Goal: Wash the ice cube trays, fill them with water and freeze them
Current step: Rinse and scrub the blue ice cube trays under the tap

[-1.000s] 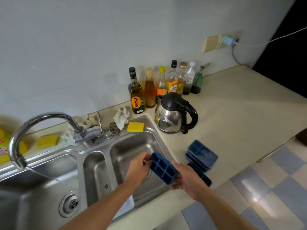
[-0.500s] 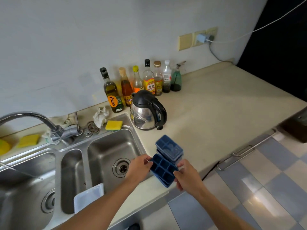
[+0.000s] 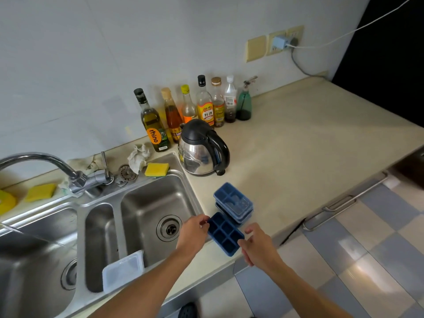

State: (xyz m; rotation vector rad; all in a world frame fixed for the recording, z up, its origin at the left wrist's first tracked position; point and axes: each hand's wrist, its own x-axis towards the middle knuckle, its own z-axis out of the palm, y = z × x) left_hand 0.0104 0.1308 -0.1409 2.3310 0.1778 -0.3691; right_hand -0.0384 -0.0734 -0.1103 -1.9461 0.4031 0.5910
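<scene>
A dark blue ice cube tray (image 3: 226, 234) lies at the counter's front edge, just right of the sink. My left hand (image 3: 192, 234) grips its far-left end and my right hand (image 3: 258, 245) pinches its near-right corner. Behind it sits a stack of blue ice cube trays (image 3: 232, 201) with a clear lid on top. A white translucent tray lid (image 3: 122, 273) leans in the narrow middle basin of the sink (image 3: 137, 203).
A steel kettle (image 3: 203, 149) stands by the sink's back right corner, with several bottles (image 3: 188, 111) along the wall. The tap (image 3: 48, 166), yellow sponges (image 3: 157, 169) and a crumpled cloth (image 3: 137, 157) line the sink's back rim. Beige counter (image 3: 309, 145) stretches right.
Both hands carried the single blue tray from over the right basin to the counter's front edge, in front of the stack. The view shifted right.
</scene>
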